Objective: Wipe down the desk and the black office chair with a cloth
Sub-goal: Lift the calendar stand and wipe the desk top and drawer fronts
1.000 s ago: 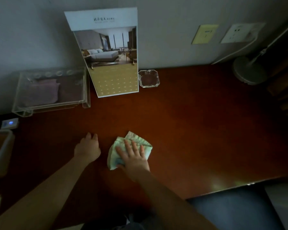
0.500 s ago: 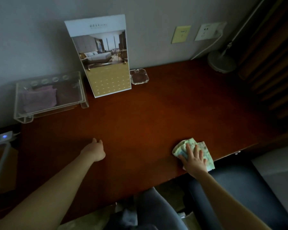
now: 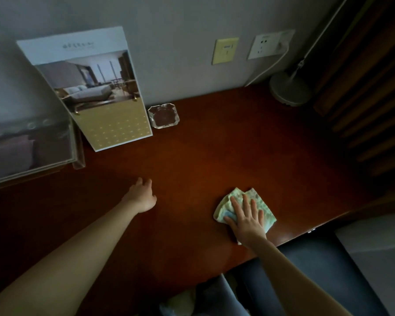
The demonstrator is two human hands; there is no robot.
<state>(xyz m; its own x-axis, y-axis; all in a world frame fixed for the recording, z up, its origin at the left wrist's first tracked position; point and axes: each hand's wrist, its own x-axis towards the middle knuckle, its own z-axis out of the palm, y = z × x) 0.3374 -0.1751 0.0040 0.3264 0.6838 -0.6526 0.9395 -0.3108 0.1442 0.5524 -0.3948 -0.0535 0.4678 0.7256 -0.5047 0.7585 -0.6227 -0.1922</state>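
Pressing down flat, the spread fingers (image 3: 245,201) of the right hand (image 3: 246,222) lie on top of a soft, crumpled pale green cloth (image 3: 266,213). The cloth sits on the shiny red-brown wooden worktop (image 3: 192,160), far to the right of the tall standing picture card (image 3: 89,87) and much closer to the person than the card is. The left hand (image 3: 140,197) rests on the worktop in front of the card and holds nothing. Its fingers point away and look close together, but it is too dark to be sure. A small clear glass dish (image 3: 164,115) stands just right of the card, a clear plastic box (image 3: 30,147) is just left of it, and a round grey lamp base (image 3: 290,90) is far to its right by the wall. The wiping looks only partly done. I think the strip along the wall around the card is left to do. The dark padded office chair (image 3: 317,270), low down and far right of the card, looks like it comes after that.
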